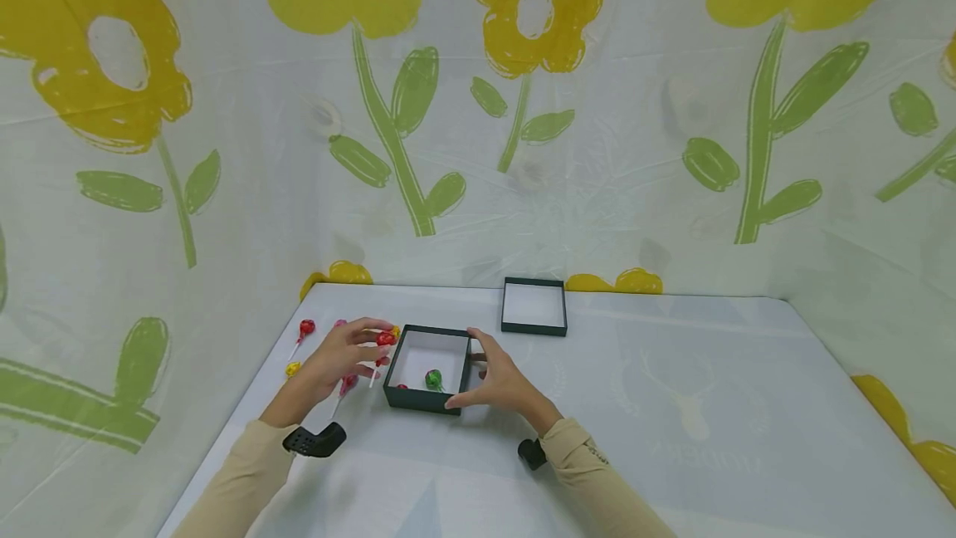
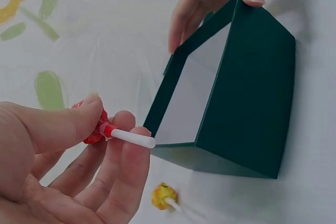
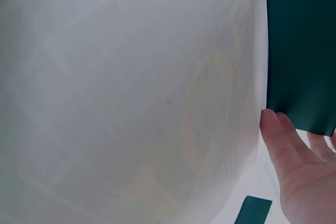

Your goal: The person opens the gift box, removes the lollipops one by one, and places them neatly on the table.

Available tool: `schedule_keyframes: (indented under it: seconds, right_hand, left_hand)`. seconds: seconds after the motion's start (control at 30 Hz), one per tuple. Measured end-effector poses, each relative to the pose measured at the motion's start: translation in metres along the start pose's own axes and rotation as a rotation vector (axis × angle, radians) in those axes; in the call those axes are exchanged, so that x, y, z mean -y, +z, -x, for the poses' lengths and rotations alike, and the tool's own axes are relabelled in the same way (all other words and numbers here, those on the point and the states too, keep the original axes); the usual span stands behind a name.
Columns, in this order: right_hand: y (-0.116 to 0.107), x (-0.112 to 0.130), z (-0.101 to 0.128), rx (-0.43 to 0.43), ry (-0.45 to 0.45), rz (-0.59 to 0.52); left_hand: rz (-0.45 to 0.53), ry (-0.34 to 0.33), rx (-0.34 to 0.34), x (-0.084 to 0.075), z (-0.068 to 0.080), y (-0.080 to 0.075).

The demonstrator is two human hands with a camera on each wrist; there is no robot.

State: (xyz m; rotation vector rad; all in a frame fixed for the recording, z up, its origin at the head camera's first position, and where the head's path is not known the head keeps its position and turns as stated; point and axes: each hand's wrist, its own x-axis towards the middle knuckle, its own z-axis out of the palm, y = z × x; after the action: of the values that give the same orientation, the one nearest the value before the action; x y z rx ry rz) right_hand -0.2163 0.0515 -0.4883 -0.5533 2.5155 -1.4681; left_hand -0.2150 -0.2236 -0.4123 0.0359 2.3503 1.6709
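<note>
My left hand [image 1: 336, 359] pinches a red-wrapped lollipop [image 2: 108, 130] between thumb and fingers, its white stick pointing toward the box. That hand is just left of an open dark green box [image 1: 421, 402] with a white inside. A green lollipop [image 1: 434, 379] lies in the box, and a bit of a red one [image 1: 402, 387] shows behind its near wall. On the box's right side, my right hand [image 1: 508, 384] grips the wall, thumb at the near corner and fingers toward the far one. In the right wrist view its fingers [image 3: 283, 142] touch the green side.
Left of the box lie a red lollipop [image 1: 306, 327], a yellow one [image 1: 292, 369] and a pink one [image 1: 348, 383]. Another yellow lollipop [image 2: 165, 196] is beside the box. A shallow dark green lid [image 1: 534, 329] sits near the table's back edge, before a flowered curtain [image 1: 612, 148].
</note>
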Motion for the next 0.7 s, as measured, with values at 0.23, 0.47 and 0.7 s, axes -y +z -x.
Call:
schedule_keyframes:
  seconds: [0.23, 0.47, 0.7]
  right_hand:
    - [-0.001, 0.001, 0.001, 0.003, 0.006, -0.009]
    - [-0.001, 0.0, 0.001, 0.002, 0.004, 0.005]
    - [0.0, 0.0, 0.002, -0.002, 0.006, -0.001]
  left_hand:
    - [-0.002, -0.024, -0.031, 0.006, 0.002, -0.003]
    - [-0.007, -0.052, -0.044, 0.014, 0.006, -0.004]
    - [-0.02, -0.077, -0.065, 0.025, 0.003, -0.004]
